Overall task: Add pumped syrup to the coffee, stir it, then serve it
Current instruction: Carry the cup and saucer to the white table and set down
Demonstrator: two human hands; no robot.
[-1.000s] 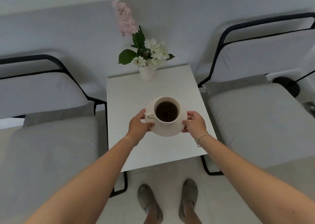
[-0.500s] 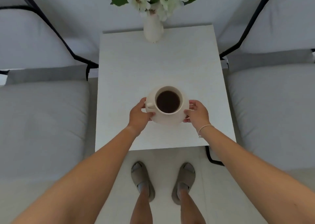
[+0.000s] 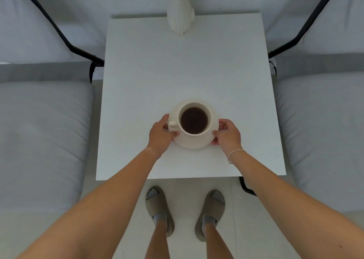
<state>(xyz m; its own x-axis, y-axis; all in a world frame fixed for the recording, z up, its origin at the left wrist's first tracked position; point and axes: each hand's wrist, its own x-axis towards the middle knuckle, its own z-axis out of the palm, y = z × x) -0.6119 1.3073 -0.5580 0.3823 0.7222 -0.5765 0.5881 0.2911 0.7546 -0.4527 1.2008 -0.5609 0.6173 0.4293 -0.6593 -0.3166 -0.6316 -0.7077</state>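
Note:
A cream cup (image 3: 210, 119) full of dark coffee stands on a matching saucer (image 3: 194, 145), its handle pointing left. The saucer sits low over or on the white side table (image 3: 177, 71), near the table's front half. My left hand (image 3: 160, 135) grips the saucer's left rim and my right hand (image 3: 226, 133) grips its right rim. Whether the saucer touches the tabletop I cannot tell.
A white vase (image 3: 180, 16) with flowers stands at the table's far edge. Grey cushioned chairs (image 3: 43, 132) with black metal frames (image 3: 307, 24) flank the table on both sides. My sandalled feet (image 3: 159, 209) stand on the pale floor just before the table's front edge.
The cup and saucer have come down toward the tabletop in both hands. My head has tilted down, so the flowers have slid out of the top of the view.

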